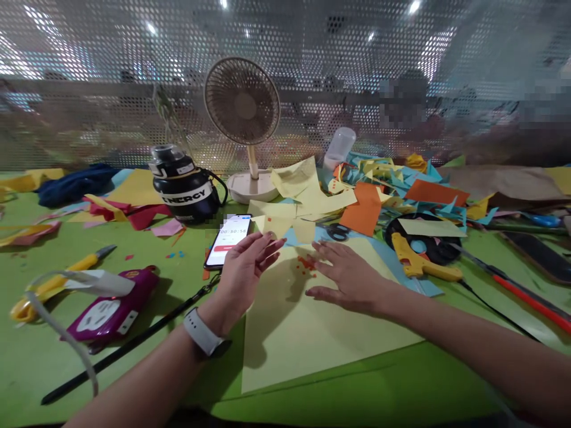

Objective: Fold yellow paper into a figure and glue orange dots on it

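Observation:
A large pale yellow sheet (312, 333) lies on the green table, with small orange bits (306, 263) near its upper part. My left hand (245, 273), with a white watch on its wrist, is over the sheet's left edge, fingers apart and holding nothing. Just right of the orange bits, my right hand (350, 276) is spread low over the sheet, palm down and holding nothing. A lit phone (227, 241) lies behind my left hand. Black scissors (338, 232) rest beyond my right hand.
A fan (243, 104) and a dark bottle (187, 193) stand at the back. Paper scraps (370, 205) are piled back right. A yellow glue gun (422, 264) lies at the right, a purple power strip (111, 306) and yellow-handled cutter (62, 279) at the left.

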Available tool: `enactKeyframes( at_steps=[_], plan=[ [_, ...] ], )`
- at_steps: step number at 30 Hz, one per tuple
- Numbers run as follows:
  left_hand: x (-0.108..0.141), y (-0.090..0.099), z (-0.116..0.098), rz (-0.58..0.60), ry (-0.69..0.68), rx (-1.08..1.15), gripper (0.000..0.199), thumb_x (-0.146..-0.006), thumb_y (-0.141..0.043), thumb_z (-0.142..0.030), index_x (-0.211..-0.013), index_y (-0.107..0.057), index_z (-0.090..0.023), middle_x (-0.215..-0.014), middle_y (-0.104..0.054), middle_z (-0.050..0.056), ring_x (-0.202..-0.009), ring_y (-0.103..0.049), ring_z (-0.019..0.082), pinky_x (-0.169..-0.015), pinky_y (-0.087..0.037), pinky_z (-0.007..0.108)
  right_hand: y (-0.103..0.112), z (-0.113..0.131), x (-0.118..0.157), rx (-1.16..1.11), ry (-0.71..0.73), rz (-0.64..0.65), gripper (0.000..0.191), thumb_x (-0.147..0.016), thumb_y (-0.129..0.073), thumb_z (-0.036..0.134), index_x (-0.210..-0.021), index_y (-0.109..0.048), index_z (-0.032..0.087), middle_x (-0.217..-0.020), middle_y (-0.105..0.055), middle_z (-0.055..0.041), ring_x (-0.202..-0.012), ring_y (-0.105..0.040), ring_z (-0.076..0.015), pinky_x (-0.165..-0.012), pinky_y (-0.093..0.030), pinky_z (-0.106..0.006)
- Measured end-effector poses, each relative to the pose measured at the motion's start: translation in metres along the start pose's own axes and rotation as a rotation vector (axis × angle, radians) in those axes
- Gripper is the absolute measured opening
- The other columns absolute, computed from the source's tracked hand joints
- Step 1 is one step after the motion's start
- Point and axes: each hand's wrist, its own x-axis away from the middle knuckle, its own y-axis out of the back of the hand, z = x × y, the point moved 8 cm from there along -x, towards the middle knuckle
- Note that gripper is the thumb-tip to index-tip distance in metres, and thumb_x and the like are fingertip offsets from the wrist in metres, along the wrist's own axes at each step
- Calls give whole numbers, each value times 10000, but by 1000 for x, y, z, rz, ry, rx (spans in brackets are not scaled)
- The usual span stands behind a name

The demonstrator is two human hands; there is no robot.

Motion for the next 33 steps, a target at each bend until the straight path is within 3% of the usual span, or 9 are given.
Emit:
enactKeyframes(
  at_steps=[3, 6, 10, 12, 15, 19, 25, 29, 33],
  plan=[
    [0, 0, 1, 3, 2, 2, 172, -648, -767, -144, -766, -643, -154, -746, -709, -3, -773, -709, 158, -617, -514, 190, 5, -9, -1, -147, -85, -10, 643, -848, -379, 662, -1318, -518, 245, -1495, -314, -87, -1370, -268, -305, -1101, -221, -518],
    [-1, 2, 3, -21, 11, 10, 164, -654, -758, -127, -763, -638, -150, -730, -703, -3, -753, -710, 157, -613, -514, 192, 12, -25, 1, -435, -211, 1, 564, -897, -337, 589, -1259, -577, 230, -1462, -382, -83, -1344, -334, -279, -1086, -275, -500],
    [-1, 2, 6, -29, 38, 19, 150, -674, -740, -106, -767, -631, -147, -727, -705, 3, -741, -711, 155, -605, -519, 185, 22, -37, 7, -769, -249, -52, 459, -938, -320, 450, -1248, -581, 232, -1374, -507, -63, -1294, -420, -248, -1079, -305, -485],
    [0, 2, 7, -23, 40, 18, 147, -679, -737, -106, -772, -630, -145, -731, -707, 7, -738, -712, 155, -605, -520, 184, 22, -36, 10, -754, -252, -58, 456, -940, -328, 443, -1270, -563, 232, -1397, -480, -67, -1304, -404, -255, -1080, -297, -494],
    [0, 2, 6, -16, 31, 16, 159, -668, -746, -116, -776, -632, -147, -728, -705, 1, -737, -712, 156, -608, -518, 187, 16, -25, 15, -512, -227, -15, 513, -918, -359, 524, -1300, -537, 231, -1495, -321, -74, -1375, -263, -285, -1105, -226, -519],
    [-1, 1, 6, 5, 19, 4, 174, -650, -764, -136, -772, -640, -152, -735, -704, -2, -762, -710, 160, -630, -515, 197, 5, 1, 20, -215, -89, 43, 567, -892, -388, 580, -1369, -445, 279, -1548, -163, -46, -1411, -135, -287, -1125, -168, -512],
    [-1, 2, 7, -5, 23, -23, 173, -642, -776, -155, -758, -649, -155, -736, -704, -1, -754, -705, 157, -646, -512, 211, 1, 16, 19, -19, 63, -4, 594, -888, -408, 575, -1340, -494, 198, -1508, -272, -113, -1400, -174, -300, -1130, -154, -513],
    [-2, 1, 10, 16, 29, -24, 179, -646, -783, -170, -768, -652, -156, -756, -706, -1, -768, -705, 153, -652, -512, 206, 4, 9, 15, -147, 0, 33, 554, -896, -382, 577, -1305, -533, 234, -1521, -247, -75, -1411, -136, -287, -1132, -146, -517],
    [-1, 2, 11, -8, 41, -6, 161, -657, -769, -143, -755, -642, -157, -738, -702, -2, -761, -707, 156, -637, -517, 202, 7, -11, 15, -656, -235, 45, 513, -909, -356, 558, -1305, -524, 278, -1510, -291, -36, -1391, -232, -259, -1113, -224, -509]
  ],
)
